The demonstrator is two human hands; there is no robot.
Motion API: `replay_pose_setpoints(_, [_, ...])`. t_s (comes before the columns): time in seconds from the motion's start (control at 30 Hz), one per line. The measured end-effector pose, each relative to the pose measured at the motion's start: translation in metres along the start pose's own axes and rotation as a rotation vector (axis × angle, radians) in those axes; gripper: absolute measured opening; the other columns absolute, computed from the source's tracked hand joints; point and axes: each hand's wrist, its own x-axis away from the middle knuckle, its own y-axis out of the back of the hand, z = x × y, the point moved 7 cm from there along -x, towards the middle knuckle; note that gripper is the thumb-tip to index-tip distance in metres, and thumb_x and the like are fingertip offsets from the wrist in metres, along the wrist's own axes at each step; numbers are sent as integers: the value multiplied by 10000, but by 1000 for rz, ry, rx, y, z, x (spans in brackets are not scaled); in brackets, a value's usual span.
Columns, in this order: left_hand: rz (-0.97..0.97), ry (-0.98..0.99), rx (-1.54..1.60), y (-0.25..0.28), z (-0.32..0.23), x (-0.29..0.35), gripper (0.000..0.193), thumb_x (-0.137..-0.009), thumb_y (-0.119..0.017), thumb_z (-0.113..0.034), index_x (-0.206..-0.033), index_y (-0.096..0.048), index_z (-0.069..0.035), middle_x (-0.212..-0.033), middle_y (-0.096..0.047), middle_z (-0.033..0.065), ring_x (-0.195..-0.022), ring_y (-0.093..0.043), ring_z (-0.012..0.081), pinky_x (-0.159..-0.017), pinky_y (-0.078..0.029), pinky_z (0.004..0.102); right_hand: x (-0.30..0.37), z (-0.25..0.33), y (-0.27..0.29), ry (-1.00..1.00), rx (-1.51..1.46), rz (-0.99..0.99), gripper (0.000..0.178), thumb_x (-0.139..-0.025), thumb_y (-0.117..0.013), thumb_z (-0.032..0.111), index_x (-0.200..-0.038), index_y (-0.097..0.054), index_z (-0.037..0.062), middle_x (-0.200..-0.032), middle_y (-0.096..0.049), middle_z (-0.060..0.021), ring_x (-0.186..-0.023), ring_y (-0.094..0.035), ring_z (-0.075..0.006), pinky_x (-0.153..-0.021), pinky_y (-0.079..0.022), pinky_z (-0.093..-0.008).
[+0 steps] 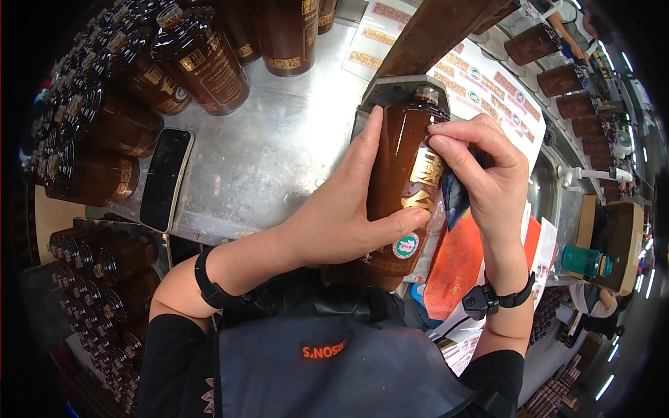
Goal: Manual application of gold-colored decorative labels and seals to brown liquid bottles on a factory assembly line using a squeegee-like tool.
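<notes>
A brown glass bottle (396,164) lies tilted in front of me, its neck toward a dark metal bracket (390,89). My left hand (352,205) is wrapped round its body, thumb across the front near a round green-and-white decal (405,245). Gold decals (426,167) run down the bottle's front. At the upper edge of these decals, my right hand (496,164) has thumb and index finger pinched together against the glass. Whatever the fingertips pinch is too small to make out. A dark blue, cloth-like piece (455,198) hangs below the right palm.
Many brown bottles (198,59) crowd the metal table's left and far side, with more (118,258) stacked lower left. A phone (166,181) lies beside them. Decal sheets (498,90) spread at the right, near a red sheet (454,275). A cardboard box (633,244) stands farther right.
</notes>
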Motion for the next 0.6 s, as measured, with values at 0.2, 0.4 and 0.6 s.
replay_pose_setpoints(0.2, [-10, -30, -24, 1, -1, 0, 1031, -877, -714, -161, -1544, 44, 48, -1550, -259, 212, -1430, -294, 265, -1163, -263, 374, 1, -1, -1, -14, -5, -23, 185, -798, -768, 59, -982, -753, 40, -746, -585, -8, -722, -544, -89, -675, -432, -229])
replay_pose_setpoints(0.4, [-94, 112, 224, 10, 1, -10, 1043, -863, -753, -346, -1512, -74, 107, -1496, -272, 280, -1409, -324, 370, -1139, -318, 422, -3, -17, 16, -206, -99, -113, 331, -866, -748, 103, -1180, -671, 37, -776, -524, 62, -663, -498, -1, -580, -381, -157])
replay_pose_setpoints(0.6, [-175, -60, 115, 21, -8, -34, 644, -912, -709, -229, -1388, -382, 56, -1405, -382, 179, -1296, -463, 245, -1107, -367, 397, 6, -38, 18, -353, -336, -54, 323, -885, -735, 101, -1192, -665, 33, -853, -524, 69, -646, -452, 24, -556, -344, -145])
